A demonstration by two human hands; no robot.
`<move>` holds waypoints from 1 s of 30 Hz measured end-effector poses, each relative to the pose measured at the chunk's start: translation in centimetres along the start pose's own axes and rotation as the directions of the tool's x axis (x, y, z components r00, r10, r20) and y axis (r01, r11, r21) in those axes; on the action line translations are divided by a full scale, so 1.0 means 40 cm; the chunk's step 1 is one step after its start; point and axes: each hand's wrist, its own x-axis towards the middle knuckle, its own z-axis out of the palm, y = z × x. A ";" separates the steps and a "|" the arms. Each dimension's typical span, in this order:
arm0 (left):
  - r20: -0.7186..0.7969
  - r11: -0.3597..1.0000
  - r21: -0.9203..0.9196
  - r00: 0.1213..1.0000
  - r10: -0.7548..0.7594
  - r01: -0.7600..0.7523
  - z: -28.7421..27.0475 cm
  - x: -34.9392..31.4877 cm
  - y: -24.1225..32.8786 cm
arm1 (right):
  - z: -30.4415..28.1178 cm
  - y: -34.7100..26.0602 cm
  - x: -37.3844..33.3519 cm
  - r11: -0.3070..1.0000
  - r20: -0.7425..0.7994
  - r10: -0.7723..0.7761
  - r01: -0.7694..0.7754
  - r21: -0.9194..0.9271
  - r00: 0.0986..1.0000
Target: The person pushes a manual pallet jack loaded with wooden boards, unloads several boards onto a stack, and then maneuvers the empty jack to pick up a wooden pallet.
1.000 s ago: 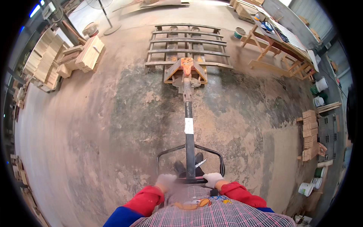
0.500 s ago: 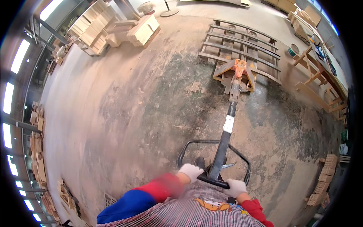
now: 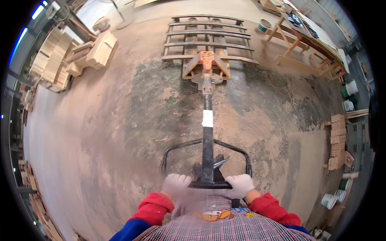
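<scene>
A: Position of the hand pallet truck (image 3: 207,60) relative to the grips?

B: Straight ahead on the worn floor (image 3: 120,132), at the far end of the long black drawbar (image 3: 207,152). Forks (image 3: 220,39) beneath the slatted wooden pallet (image 3: 209,43); slats crosswise to the drawbar's long axis.

A: State of each grip?

B: Left grip (image 3: 177,183) and right grip (image 3: 240,185): both pale-gloved, both curled around the lower bar of the loop handle (image 3: 209,185), one on either side of the drawbar. Neither clearly nearer to the pallet.

A: Edges and room for moving?

B: Widest stretch of floor to the left, as far as the stacked timber (image 3: 96,50). To the right, apart from the pallet's right edge, a wooden workbench (image 3: 309,42); in between, a bucket (image 3: 263,25). Near the floor's right edge, a block stack (image 3: 338,136). Beneath the loop handle, dark shoes (image 3: 197,170).
</scene>
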 end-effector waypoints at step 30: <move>0.423 0.981 -0.125 0.902 -0.082 0.148 0.117 -0.044 0.011 | 0.163 0.066 0.045 0.999 0.270 -0.023 0.031 -0.023 0.962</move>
